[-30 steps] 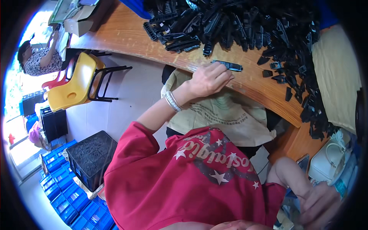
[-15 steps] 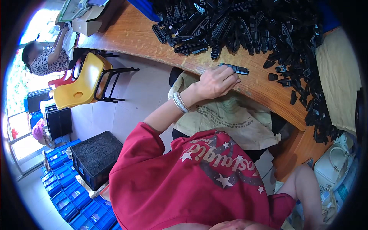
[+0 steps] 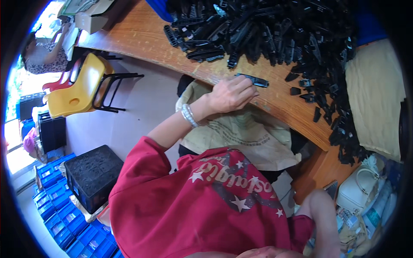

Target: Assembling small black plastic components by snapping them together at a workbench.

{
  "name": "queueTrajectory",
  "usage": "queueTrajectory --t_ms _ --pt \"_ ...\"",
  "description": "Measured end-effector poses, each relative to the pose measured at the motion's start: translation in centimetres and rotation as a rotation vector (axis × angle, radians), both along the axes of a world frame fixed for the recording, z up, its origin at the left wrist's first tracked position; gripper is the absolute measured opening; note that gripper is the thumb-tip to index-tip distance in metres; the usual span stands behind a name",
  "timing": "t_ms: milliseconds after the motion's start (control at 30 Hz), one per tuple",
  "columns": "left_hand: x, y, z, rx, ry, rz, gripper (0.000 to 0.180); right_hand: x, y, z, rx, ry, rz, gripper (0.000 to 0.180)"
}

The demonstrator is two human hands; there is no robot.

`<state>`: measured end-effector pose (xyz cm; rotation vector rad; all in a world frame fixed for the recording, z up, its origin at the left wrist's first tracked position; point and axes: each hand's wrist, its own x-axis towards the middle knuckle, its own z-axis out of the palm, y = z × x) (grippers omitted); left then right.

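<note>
My left hand [image 3: 232, 93], a beaded bracelet on its wrist, is at the near edge of the wooden table [image 3: 142, 43]. Its fingers are curled closed against a long, narrow black plastic part [image 3: 257, 81], whose far side shows past the knuckles. The thumb and fingertips are mostly hidden. Beyond the hand lies a big heap of similar black plastic parts [image 3: 254, 36]. Of my right arm [image 3: 320, 215], only a bent part shows at the lower right; its hand is out of view.
Smaller black pieces [image 3: 307, 94] trail down the table's right side, beside a beige sack [image 3: 374, 99]. A white handbag [image 3: 357, 189] stands at lower right. To the left are yellow chairs [image 3: 77, 92], a black crate [image 3: 92, 176], blue bins [image 3: 69, 219] and another person [image 3: 47, 56].
The whole view has shifted slightly, so the table and my arm appear further left. My left hand stays closed by the same black part.
</note>
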<state>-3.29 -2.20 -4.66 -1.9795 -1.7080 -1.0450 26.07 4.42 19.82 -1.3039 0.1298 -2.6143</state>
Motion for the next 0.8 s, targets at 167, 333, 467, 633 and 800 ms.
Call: queueTrajectory --t_ms 167,333,467,633,800 --pt "-0.2 0.1 0.9 -0.003 -0.031 -0.029 0.014 -1.8 1.2 -3.2 -0.374 -0.755 2.184 0.095" --pt "0.5 -1.0 0.3 0.068 -0.198 0.091 0.021 -5.2 3.1 -11.7 -1.518 -0.017 2.481 0.028" --pt "0.8 -0.8 0.9 -0.027 -0.274 0.238 0.027 -10.6 8.5 -19.8 -2.206 0.319 2.119 0.029" --pt "0.4 -0.6 1.7 -0.176 -0.393 0.194 0.024 -10.8 9.3 -20.3 -2.292 0.302 1.959 0.027" --pt "0.3 -0.5 2.3 -0.26 -0.513 0.119 0.022 -12.1 6.3 -19.8 -2.65 0.84 2.393 0.026"
